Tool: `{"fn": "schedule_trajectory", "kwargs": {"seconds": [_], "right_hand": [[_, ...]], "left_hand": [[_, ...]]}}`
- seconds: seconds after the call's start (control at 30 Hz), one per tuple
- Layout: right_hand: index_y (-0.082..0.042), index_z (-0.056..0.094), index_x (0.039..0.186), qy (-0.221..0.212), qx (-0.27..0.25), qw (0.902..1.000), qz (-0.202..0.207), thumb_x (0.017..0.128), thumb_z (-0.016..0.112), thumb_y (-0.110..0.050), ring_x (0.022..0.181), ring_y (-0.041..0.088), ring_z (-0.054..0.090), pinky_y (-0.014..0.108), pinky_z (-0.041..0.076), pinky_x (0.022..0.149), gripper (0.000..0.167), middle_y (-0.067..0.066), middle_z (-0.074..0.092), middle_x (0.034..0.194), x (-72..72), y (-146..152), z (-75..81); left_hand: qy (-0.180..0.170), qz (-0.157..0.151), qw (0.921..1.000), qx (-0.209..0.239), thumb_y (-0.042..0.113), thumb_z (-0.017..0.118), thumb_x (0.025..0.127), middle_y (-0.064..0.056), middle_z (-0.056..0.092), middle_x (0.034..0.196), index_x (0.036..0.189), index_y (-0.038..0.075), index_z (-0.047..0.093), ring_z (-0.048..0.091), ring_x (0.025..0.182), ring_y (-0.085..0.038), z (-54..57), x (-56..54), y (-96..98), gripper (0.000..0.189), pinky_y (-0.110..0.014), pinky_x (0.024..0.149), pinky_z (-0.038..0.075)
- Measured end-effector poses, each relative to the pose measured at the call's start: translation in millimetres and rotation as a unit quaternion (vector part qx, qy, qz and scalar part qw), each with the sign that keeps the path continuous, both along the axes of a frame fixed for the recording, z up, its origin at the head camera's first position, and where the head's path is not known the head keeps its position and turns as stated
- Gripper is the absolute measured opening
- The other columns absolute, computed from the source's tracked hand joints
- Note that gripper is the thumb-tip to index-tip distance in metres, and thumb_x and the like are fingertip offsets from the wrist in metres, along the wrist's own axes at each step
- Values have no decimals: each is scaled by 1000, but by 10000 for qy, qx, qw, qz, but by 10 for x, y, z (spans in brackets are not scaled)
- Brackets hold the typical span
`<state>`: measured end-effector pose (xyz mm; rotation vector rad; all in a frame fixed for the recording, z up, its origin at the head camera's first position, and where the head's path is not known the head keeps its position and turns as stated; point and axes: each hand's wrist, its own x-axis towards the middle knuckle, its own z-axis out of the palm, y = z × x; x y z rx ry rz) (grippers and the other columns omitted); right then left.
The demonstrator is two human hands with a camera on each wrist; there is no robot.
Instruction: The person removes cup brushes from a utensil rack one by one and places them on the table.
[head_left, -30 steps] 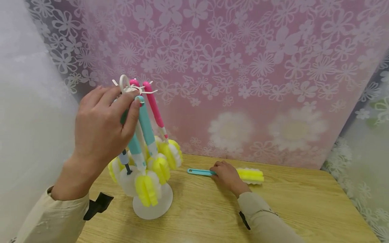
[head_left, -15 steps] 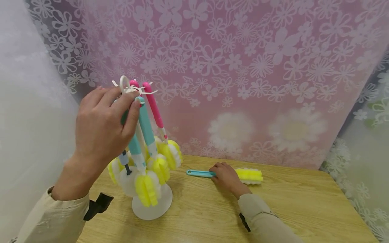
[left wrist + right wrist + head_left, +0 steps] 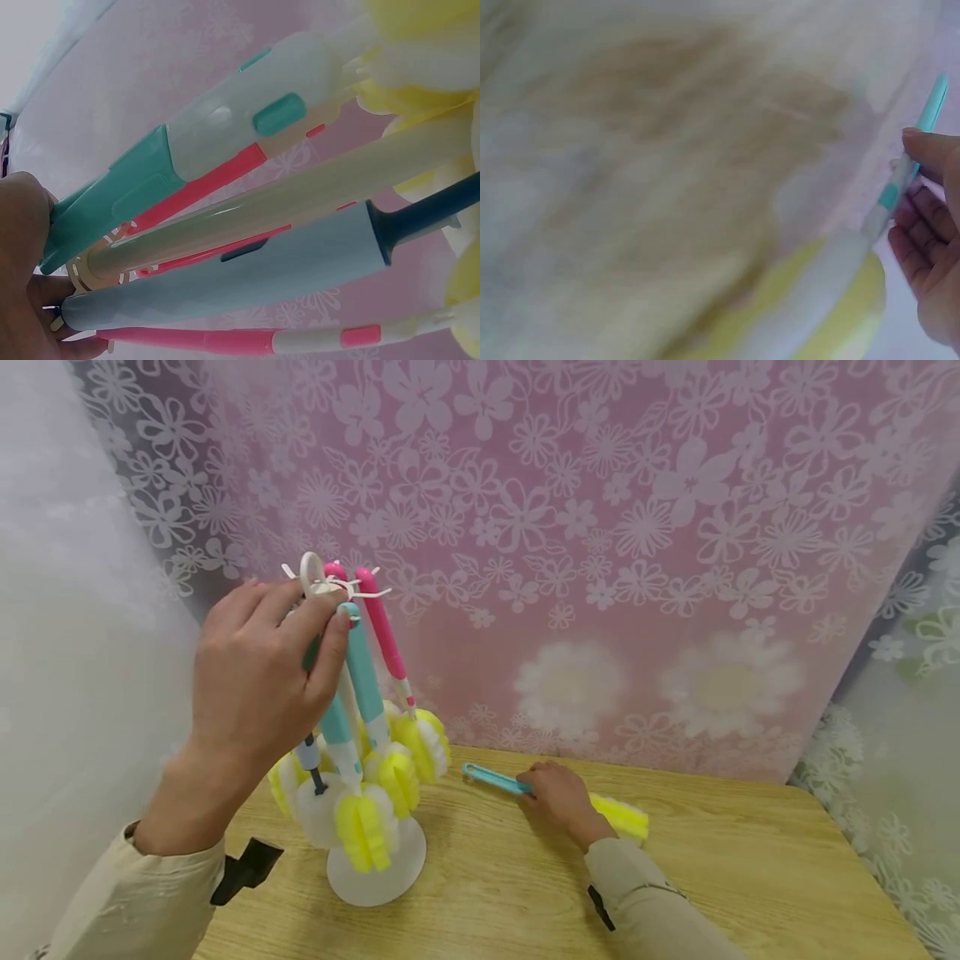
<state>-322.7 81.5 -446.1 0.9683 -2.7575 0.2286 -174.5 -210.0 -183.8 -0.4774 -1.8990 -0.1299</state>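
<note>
At the left in the head view stands a white hook rack with a ring on top and a round base. Several bottle brushes hang from it, including a teal-handled one and a pink-handled one. My left hand grips the rack's top among the hooks; its fingertips are partly hidden. In the left wrist view a grey-blue brush handle hangs beside the pole. My right hand pinches another bottle brush by its teal handle, low over the table, its yellow and white sponge head pointing right.
A wood-grain table lies under both hands. Behind it hangs a pink curtain with white flowers, and pale curtains flank both sides. The rack's splayed hooks and the hanging sponge heads stick out around the pole.
The brush in my right hand has tilted, its handle end swinging up and its sponge end down in the head view. My left hand keeps its hold on the rack.
</note>
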Motion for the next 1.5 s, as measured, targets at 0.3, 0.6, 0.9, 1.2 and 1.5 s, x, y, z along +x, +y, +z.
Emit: {"fn": "schedule_trajectory", "kwargs": {"seconds": [0.3,0.6,0.9,1.2,1.5], "right_hand": [[-15,71,94,-1661,-802,9738,-1327,84,70,-25,53,11,52,29,42,47,15,-6,61,71,144,-288,417],[-9,70,82,-2493,-1776,9382,-1616,86,69,-25,49,13,52,27,38,43,17,-1,59,60,254,-426,414],[-2,66,83,-2825,-2704,9067,-1578,84,70,-23,62,23,64,35,54,56,22,4,63,69,249,-394,413],[1,65,60,-3654,-2930,8717,-1439,81,69,-16,55,26,65,36,57,54,27,12,64,58,396,-410,227],[-1,62,57,-3790,-2735,8711,-1509,80,65,-16,39,14,52,28,50,44,28,5,55,46,440,-442,83]], "left_hand": [[43,60,10000,-56,29,42,98,-20,67,96,107,1,70,56,89,-39,6,1,-2,40,-52,86,43],[13,-75,9999,97,26,48,97,-19,67,96,108,2,71,56,89,-39,-17,-13,18,35,-51,87,43],[78,25,9999,70,29,43,98,-20,67,97,108,1,70,56,90,-39,-13,-15,17,40,-52,86,43],[96,-8,9998,176,28,45,97,-19,67,94,106,2,71,56,89,-38,-15,-20,28,38,-52,84,43],[73,16,9998,187,29,45,97,-19,67,94,107,2,71,56,89,-38,-15,-9,29,39,-52,84,43]]}}
